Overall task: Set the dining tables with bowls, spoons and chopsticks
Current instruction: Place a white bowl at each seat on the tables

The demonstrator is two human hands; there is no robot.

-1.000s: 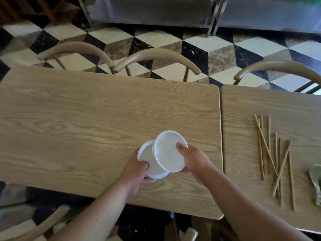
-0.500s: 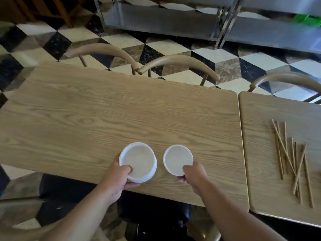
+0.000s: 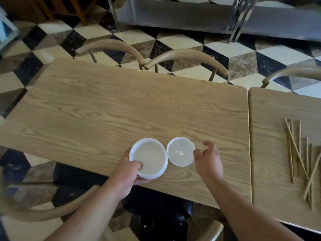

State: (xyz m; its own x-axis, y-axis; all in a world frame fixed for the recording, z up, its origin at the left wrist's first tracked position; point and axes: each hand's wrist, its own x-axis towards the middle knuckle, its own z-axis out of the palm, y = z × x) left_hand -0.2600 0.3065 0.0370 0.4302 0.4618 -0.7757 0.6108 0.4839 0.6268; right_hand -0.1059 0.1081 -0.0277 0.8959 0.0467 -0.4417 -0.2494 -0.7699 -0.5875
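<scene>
Two white bowls are at the near edge of the left wooden table [image 3: 107, 108]. My left hand [image 3: 127, 176] grips the larger white bowl stack [image 3: 149, 158], thumb inside the rim and fingers under it. A single smaller white bowl [image 3: 180, 151] stands on the table just right of it. My right hand [image 3: 207, 159] hovers beside that bowl with fingers loosely spread, holding nothing. Several wooden chopsticks [image 3: 298, 153] lie scattered on the right table [image 3: 271, 119].
Two curved wooden chair backs [image 3: 187, 57] stand along the far side of the left table, another [image 3: 291, 75] behind the right table. A chair arm [image 3: 34, 211] curves at the near left. A metal rack [image 3: 191, 16] stands on the checkered floor beyond.
The two bowls were pulled apart from one stack. My right hand set the single bowl on the table and let go of it. The camera view shifted left.
</scene>
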